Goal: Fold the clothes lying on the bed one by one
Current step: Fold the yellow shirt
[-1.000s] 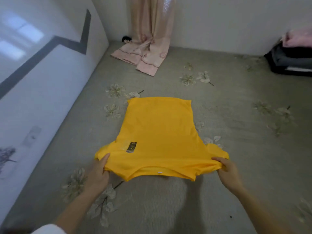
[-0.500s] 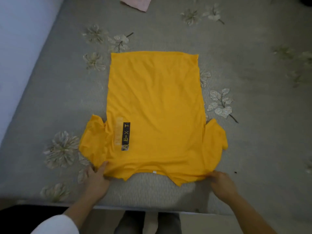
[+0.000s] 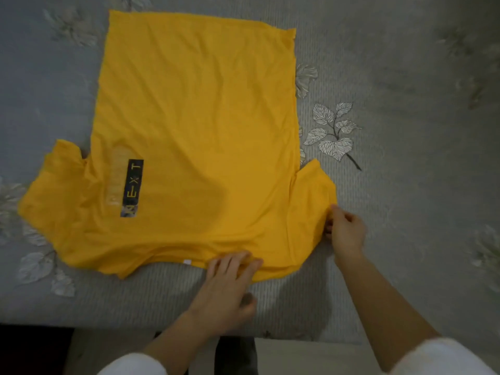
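Observation:
A yellow T-shirt (image 3: 200, 131) lies spread flat on the grey bed, collar towards me and hem at the far end, with a black label patch on its left chest. My left hand (image 3: 230, 282) rests on the near edge by the collar, fingers straight and pressing the cloth. My right hand (image 3: 345, 231) pinches the edge of the right sleeve with curled fingers.
The grey bedsheet (image 3: 405, 185) with pale flower and leaf prints surrounds the shirt on all sides. The bed's near edge (image 3: 108, 324) runs along the bottom, with dark floor and my legs below it.
The view has tipped down closer to the shirt. My left hand moved from the left shoulder to the collar edge. My right hand shifted up to the right sleeve.

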Motion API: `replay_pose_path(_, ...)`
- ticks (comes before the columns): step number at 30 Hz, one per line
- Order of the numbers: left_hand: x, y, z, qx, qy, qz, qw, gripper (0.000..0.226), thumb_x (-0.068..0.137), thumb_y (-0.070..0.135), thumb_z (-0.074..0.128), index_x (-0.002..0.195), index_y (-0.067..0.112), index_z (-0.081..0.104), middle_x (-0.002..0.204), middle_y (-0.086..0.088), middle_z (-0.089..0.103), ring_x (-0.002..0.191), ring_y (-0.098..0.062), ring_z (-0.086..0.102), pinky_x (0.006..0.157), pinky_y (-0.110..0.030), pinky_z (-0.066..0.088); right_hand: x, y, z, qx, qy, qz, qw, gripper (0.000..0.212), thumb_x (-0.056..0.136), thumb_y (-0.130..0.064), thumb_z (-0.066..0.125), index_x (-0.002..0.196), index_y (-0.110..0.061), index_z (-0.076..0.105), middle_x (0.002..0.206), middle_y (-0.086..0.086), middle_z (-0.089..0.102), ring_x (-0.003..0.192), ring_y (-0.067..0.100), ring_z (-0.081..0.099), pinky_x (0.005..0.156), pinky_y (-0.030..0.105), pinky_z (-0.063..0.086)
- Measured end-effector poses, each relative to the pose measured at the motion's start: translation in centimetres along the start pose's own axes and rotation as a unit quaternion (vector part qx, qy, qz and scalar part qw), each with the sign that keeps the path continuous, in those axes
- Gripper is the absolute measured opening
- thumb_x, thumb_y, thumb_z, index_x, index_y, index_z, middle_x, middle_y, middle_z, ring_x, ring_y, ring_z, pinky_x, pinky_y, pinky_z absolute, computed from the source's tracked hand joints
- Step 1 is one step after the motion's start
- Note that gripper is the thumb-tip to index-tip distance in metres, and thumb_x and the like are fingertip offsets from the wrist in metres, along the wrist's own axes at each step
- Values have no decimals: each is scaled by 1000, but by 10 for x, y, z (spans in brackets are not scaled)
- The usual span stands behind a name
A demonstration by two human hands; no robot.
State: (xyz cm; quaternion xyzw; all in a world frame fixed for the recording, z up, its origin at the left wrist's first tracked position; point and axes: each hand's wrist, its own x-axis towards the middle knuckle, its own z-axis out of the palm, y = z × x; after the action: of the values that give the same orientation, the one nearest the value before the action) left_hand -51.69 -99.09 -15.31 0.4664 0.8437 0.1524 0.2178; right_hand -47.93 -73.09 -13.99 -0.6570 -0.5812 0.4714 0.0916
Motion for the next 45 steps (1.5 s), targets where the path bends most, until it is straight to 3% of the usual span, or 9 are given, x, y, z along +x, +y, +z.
replay_pose_path(4,9,11,16,-2,55,4,998,43,72,36,54,115,31,53,102,5,57,97,-14,50,84,-36,34,16,-11,-1,18,-38,-47,998,15,84,-14,66,77,-6,55,65,6,47,57,14,43,46,18,37)
replay_pose_path(8,15,8,12,-88,70,-3,994,22,81,28,48,94,26,65,86,8,59,81,-7,53,69,-22,34,38,-12,-43,195,24,32,980,13,73,-12,64,67,-17,54,70,1,49,71,16,47,60,32,38)
replay_pose_path(17,15,31,6,-114,-62,-2,992,27,81,37,47,98,30,67,83,11,59,73,-7,60,55,-20,40,44,14,-74,204,-35,62,976,8,89,-7,60,84,-10,56,79,9,59,73,16,61,58,23,56)
replay_pose_path(20,26,43,9,-69,12,4,998,36,83,34,50,116,25,59,108,5,59,97,-12,56,73,-24,45,40,15,-69,194,-56,81,976,25,86,-14,68,106,-1,59,94,14,64,86,22,65,68,29,59)
replay_pose_path(23,41,55,17,-14,14,29,999,61,84,38,48,141,17,45,148,-5,41,136,-21,38,104,-34,31,36,5,-67,161,-77,117,977,17,83,-11,71,95,-3,61,89,10,62,77,18,61,59,24,54)
replay_pose_path(30,47,74,35,28,-49,-17,998,78,76,38,38,145,1,34,153,-17,30,141,-28,29,108,-42,21,8,-57,-50,248,-162,93,951,16,85,4,57,75,-8,53,68,6,50,45,6,51,40,16,39)
replay_pose_path(36,31,72,36,14,-66,23,997,82,65,45,39,136,6,52,142,-10,49,136,-23,40,106,-41,25,-46,-90,5,84,-352,-70,930,33,90,-9,62,121,-17,59,101,4,69,74,12,66,59,21,52)
replay_pose_path(40,25,68,37,5,-59,34,998,80,66,48,40,135,10,53,142,-6,50,136,-20,32,105,-41,24,-40,-61,19,-120,-235,-198,944,21,95,-12,54,113,-19,62,115,7,67,96,16,62,88,38,53)
replay_pose_path(45,23,60,40,4,-50,84,995,78,67,44,34,138,14,46,140,1,52,135,-19,40,106,-41,24,-35,-24,34,-442,-270,-380,766,59,96,-33,51,150,-30,26,160,-2,13,148,22,5,116,46,13)
